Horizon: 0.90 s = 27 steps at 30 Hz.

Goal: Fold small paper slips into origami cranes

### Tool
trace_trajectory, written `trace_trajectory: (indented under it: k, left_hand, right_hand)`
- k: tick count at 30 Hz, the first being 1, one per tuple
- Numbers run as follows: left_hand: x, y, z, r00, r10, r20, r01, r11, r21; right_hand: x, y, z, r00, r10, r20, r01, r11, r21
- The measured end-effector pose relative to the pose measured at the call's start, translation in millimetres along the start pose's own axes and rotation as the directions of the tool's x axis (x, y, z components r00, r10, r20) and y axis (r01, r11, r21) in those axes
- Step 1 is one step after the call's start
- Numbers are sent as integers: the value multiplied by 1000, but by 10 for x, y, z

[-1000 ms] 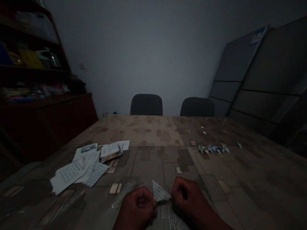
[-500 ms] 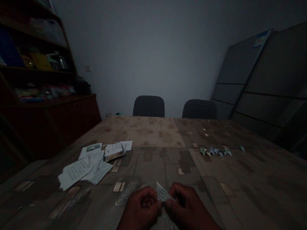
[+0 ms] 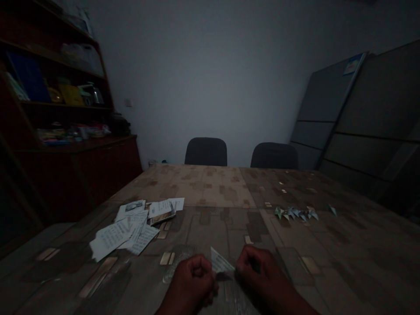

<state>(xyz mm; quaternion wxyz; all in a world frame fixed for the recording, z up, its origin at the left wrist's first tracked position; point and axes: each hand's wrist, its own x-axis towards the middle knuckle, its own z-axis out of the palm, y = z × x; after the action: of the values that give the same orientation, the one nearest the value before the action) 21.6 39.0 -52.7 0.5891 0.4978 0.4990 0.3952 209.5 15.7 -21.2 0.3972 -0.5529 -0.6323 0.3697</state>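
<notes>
A small folded triangle of printed paper (image 3: 221,261) stands between my two hands at the near edge of the table. My left hand (image 3: 197,280) is closed, its fingertips pinching the paper's left corner. Close by the paper's right tip, my right hand (image 3: 259,269) is curled, thumb and forefinger pressed together; whether it still touches the tip is hard to tell. Loose printed sheets (image 3: 111,236) lie in an overlapping pile at the left. Several small folded paper pieces (image 3: 297,213) form a row at the right, with one more folded piece (image 3: 332,209) apart from them.
A patterned cloth covers the table (image 3: 210,188). Two dark chairs (image 3: 206,152) stand behind its far edge. On the left is a wooden cabinet (image 3: 108,153) with filled shelves, and grey panels (image 3: 315,105) rise at the right.
My right hand has moved slightly right, widening the space between my hands. The paper triangle now shows more fully. The whole view has shifted a little.
</notes>
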Motion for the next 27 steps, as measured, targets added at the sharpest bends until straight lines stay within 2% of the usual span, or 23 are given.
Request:
trace_trajectory:
  k: [4, 8, 11, 15, 19, 24, 27]
  left_hand:
    - [23, -22, -9, 1000, 4, -12, -3, 998, 69]
    - [-48, -14, 66, 998, 56, 5, -56, 982, 179]
    - [-108, 30, 96, 995, 96, 31, -101, 965, 242]
    - [-142, 75, 98, 993, 93, 71, -109, 954, 278]
    - [-129, 65, 117, 996, 49, 80, -69, 963, 261]
    - [-66, -22, 137, 996, -40, 84, 27, 987, 158]
    - [-24, -34, 100, 997, -45, 65, 41, 997, 73]
  right_hand:
    - [25, -90, -78, 999, -36, -29, 36, 999, -4]
    - [-32, -180, 65, 992, -114, 47, 116, 991, -60]
    - [-61, -191, 169, 986, -161, 45, 165, 979, -122]
    - [-59, -140, 220, 985, -172, 10, 172, 982, -78]
    - [-39, -130, 215, 993, -112, -27, 112, 994, -3]
    - [32, -190, 69, 994, -26, -103, 30, 999, 31]
    - [42, -203, 22, 997, -52, -56, 52, 999, -4]
